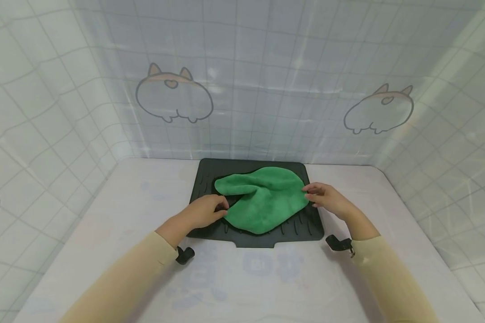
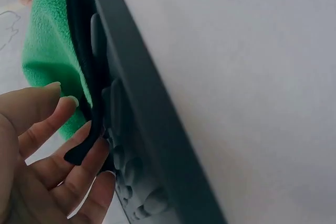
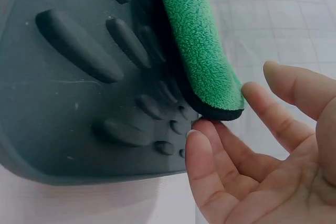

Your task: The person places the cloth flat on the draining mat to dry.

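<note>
A crumpled green fleecy cloth [image 1: 266, 202] with a dark edging lies on a black ridged mat [image 1: 254, 242], its upper left part folded. My left hand [image 1: 206, 211] is at the cloth's left side. In the left wrist view, the dark edging rests across the fingers of my left hand [image 2: 63, 150], with the thumb apart from them. At the cloth's right side is my right hand [image 1: 327, 199]. In the right wrist view, fingertips of my right hand [image 3: 262, 161] touch beneath the edge of the green cloth [image 3: 199, 45], while the thumb stands away from it.
The black mat lies on a pale table covering [image 1: 242, 287], near its back edge. Behind rises a white gridded curtain [image 1: 266, 125] with animal drawings, and similar gridded walls [image 1: 36, 134] flank both sides. A small black device hangs under each wrist.
</note>
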Demonstrator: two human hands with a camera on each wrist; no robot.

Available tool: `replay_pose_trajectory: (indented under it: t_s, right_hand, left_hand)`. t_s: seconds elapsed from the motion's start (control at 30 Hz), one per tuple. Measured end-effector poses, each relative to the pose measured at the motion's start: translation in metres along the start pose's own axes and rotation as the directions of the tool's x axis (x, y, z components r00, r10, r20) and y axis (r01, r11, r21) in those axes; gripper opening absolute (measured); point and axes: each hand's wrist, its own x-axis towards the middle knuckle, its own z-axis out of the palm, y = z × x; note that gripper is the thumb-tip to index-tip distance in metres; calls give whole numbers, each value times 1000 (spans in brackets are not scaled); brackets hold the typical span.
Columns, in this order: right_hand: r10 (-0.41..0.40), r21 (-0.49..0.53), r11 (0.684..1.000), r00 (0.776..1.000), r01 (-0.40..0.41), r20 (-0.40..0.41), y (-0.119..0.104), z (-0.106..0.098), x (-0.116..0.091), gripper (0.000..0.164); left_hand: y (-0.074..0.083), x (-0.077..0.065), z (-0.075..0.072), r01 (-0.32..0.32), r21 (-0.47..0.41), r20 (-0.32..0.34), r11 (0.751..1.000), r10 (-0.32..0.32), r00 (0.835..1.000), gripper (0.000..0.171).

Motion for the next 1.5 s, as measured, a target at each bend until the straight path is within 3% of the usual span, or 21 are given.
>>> replay_pose_trajectory:
  t_s: [0.43,0.77,1.03,1.27,1.5]
  right_hand:
    - [-27,25,999,997,26,78,7,8,4,36]
    - [-53,15,999,994,52,96,6,8,2,35]
    - [-109,-88,990,994,108,-13,4,8,3,30]
    - [-119,-115,988,987,107,-104,-2,7,4,32]
    - [-106,-66,993,977,95,-185,-5,7,10,35]
  left_hand:
    - [8,4,16,23,90,-38,996,-19,999,18]
    - [12,10,20,30,-4,7,1000,-30,1000,16]
    - [8,16,19,-11,-120,17,993,13,1000,33]
    - [1,13,13,41,-197,-56,980,-53,997,37]
    - [-9,5,0,15,-243,-173,970,-59,983,43]
